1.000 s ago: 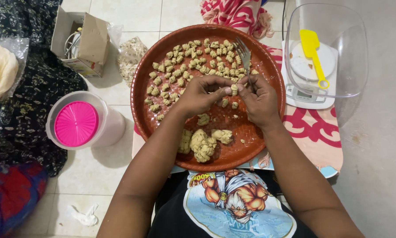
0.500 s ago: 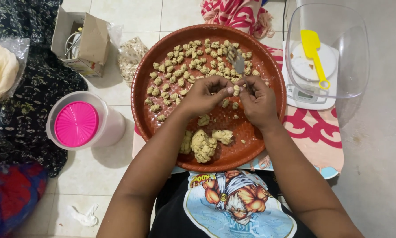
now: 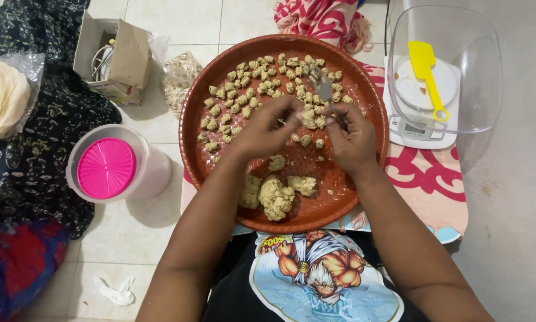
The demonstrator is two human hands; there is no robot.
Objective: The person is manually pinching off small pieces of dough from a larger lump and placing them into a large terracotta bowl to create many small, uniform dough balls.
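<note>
A round reddish-brown tray [image 3: 195,128] lies on the floor in front of me. Its far half is covered with several small shaped dough pieces [image 3: 244,83]. Lumps of raw dough [image 3: 276,195] sit near its front rim. My right hand [image 3: 350,140] grips a metal fork [image 3: 324,89], tines pointing away over the pieces. My left hand [image 3: 267,126] is beside it, fingertips pinched on a small bit of dough close to the fork's handle. Both hands hover above the tray's middle.
A clear container with a pink lid [image 3: 107,168] stands left of the tray. A cardboard box [image 3: 116,56] and a bag [image 3: 178,77] lie behind it. To the right, a kitchen scale [image 3: 417,128] carries a clear bowl [image 3: 453,71] holding a yellow spatula [image 3: 426,68]. Dark cloth [image 3: 47,137] lies at left.
My right hand has brought the fork closer to the tray's middle and tilted it. My left hand has stayed at the fork, still pinching dough.
</note>
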